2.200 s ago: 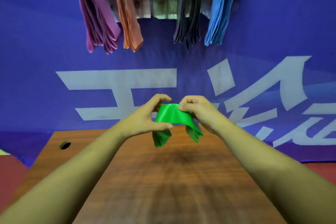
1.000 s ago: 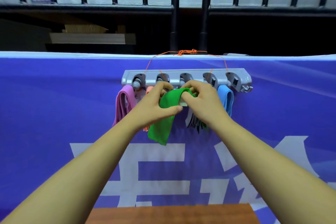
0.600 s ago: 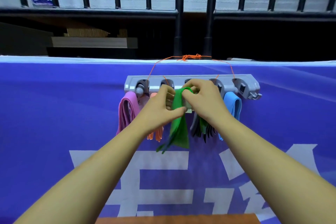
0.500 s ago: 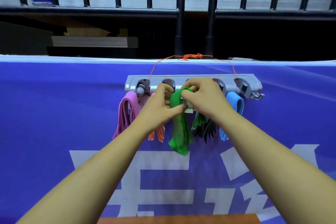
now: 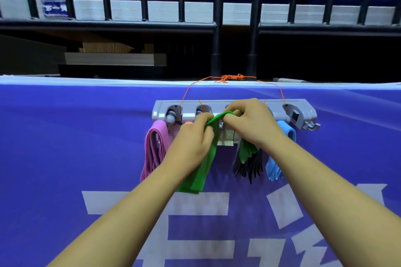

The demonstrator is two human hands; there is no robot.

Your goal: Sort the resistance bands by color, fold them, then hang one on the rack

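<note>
A grey rack (image 5: 301, 112) hangs by an orange string (image 5: 230, 77) on a purple banner. Both hands hold a folded green band (image 5: 200, 171) up at the rack's middle holder. My left hand (image 5: 191, 143) pinches its left side and my right hand (image 5: 251, 123) pinches the top fold against the rack. One green end hangs long below my left hand, and a shorter end (image 5: 246, 151) shows under my right wrist. A pink band (image 5: 155, 149), a black band (image 5: 249, 168) and a blue band (image 5: 280, 158) hang from other holders. The orange band is almost hidden behind my left hand.
The purple banner (image 5: 65, 136) with white lettering covers the wall below the rack. Black railing bars (image 5: 217, 17) and blue seats stand above and behind it. A pale paper tag (image 5: 225, 137) hangs under the rack's middle.
My hands lifted the green band from above the wooden table up to the rack. Over the last half second the band's fold has been pressed closer to the middle holder.
</note>
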